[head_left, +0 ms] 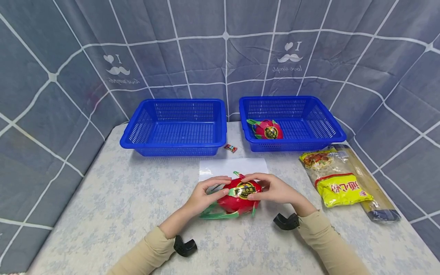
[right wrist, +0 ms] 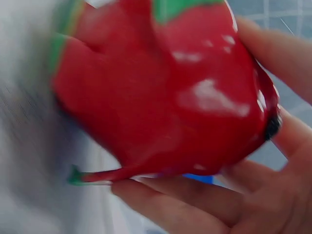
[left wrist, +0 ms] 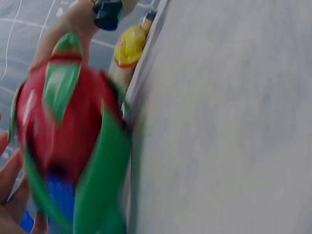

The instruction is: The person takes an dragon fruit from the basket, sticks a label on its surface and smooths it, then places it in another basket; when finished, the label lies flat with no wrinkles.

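A red toy dragon fruit (head_left: 238,198) with green leaf tips and a black-and-gold label is held between both hands over the front middle of the table. My right hand (head_left: 276,189) grips its right side, thumb by the label; in the right wrist view the fingers (right wrist: 180,200) curve under the glossy red skin. Around the fruit's upper left curls my left hand (head_left: 203,194), thumb at a green leaf. From the left wrist side, the fruit (left wrist: 73,126) looks blurred and hides part of the right hand (left wrist: 80,22); left fingers (left wrist: 14,180) show at the edge.
Two blue plastic baskets stand at the back, the left basket (head_left: 173,145) and the right basket (head_left: 292,147), which contains another dragon fruit (head_left: 269,130). A small packet (head_left: 230,148) and a white sheet (head_left: 233,165) lie before them. At right are a yellow food bag (head_left: 338,183) and a long package (head_left: 374,191).
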Motion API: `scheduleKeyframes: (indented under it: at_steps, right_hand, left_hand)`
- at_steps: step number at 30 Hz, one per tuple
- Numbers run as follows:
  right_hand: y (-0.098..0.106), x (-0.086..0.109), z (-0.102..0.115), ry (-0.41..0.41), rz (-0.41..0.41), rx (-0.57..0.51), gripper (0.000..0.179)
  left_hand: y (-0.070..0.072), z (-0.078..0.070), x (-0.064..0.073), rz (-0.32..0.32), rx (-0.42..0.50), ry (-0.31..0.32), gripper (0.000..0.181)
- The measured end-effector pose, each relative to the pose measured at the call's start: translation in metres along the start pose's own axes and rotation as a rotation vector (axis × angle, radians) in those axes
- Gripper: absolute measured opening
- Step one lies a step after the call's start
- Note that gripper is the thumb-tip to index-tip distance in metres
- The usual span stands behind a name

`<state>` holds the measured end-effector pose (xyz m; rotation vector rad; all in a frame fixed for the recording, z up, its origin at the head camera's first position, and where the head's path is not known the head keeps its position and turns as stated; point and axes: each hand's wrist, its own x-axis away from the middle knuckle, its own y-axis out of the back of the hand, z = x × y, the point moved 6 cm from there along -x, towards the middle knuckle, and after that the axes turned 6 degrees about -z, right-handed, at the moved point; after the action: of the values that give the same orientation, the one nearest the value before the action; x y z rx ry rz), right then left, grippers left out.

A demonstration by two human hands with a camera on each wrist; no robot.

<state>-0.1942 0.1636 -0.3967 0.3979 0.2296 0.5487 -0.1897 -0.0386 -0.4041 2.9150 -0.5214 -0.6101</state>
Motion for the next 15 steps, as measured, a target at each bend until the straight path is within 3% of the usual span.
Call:
scheduleKeyframes:
  at_steps: [4,7,11,15]
  right_hand:
    - [0.026,0.008,0.0,0.043,0.028,-0.034,0.041]
    - [0.056,0.019,0.004,0.116,-0.024,-0.101,0.041]
    - [0.104,0.034,0.016,0.216,-0.176,-0.244,0.045]
    - [0.15,0.038,0.027,0.214,-0.418,-0.412,0.044]
  left_hand:
    - [0.018,0.017,-0.005,-0.097,0.043,0.077,0.024]
    - [0.03,0.022,-0.011,-0.151,0.121,0.139,0.026]
    - [0.029,0.023,-0.028,-0.156,0.192,0.209,0.028]
    - [0.009,0.021,-0.054,-0.092,0.197,0.245,0.028]
